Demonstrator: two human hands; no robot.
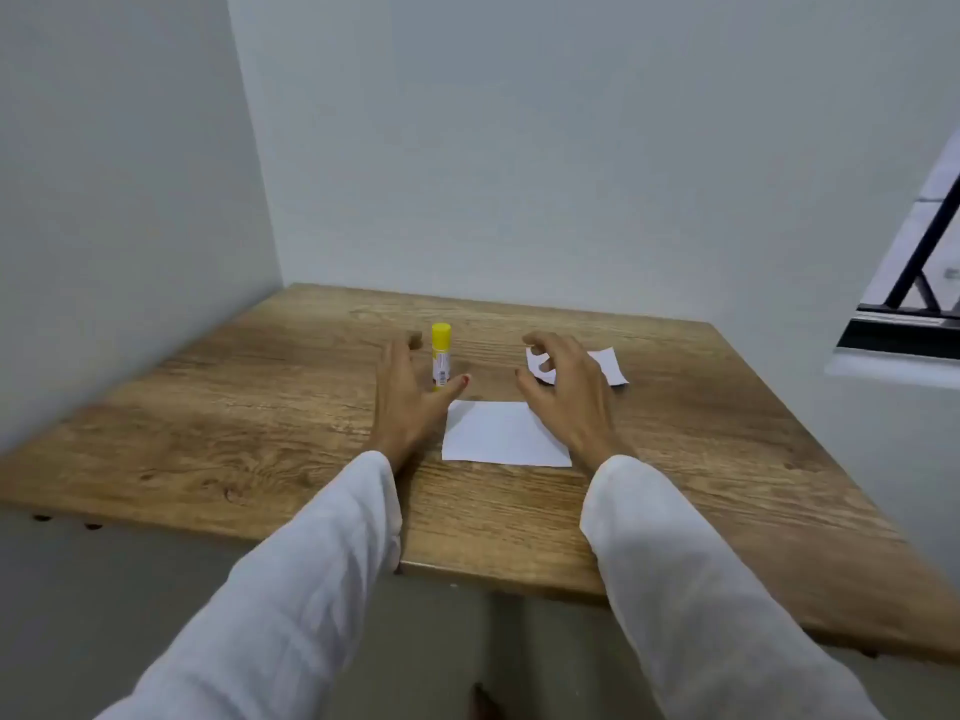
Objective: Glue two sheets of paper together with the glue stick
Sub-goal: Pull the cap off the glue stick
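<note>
A glue stick (441, 356) with a yellow cap stands upright on the wooden table (260, 433). My left hand (408, 402) is open just left of it, fingers spread, thumb reaching under its base, not gripping it. A white sheet of paper (501, 433) lies flat between my hands. A second white sheet (608, 363) lies farther back on the right, partly hidden by my right hand (563, 387), which hovers above it with fingers curled and apart, holding nothing.
White walls close the table in at the left and back. A window with a dark frame (904, 324) sits at the right. The table's near edge (467, 569) runs across in front of me, with grey floor below.
</note>
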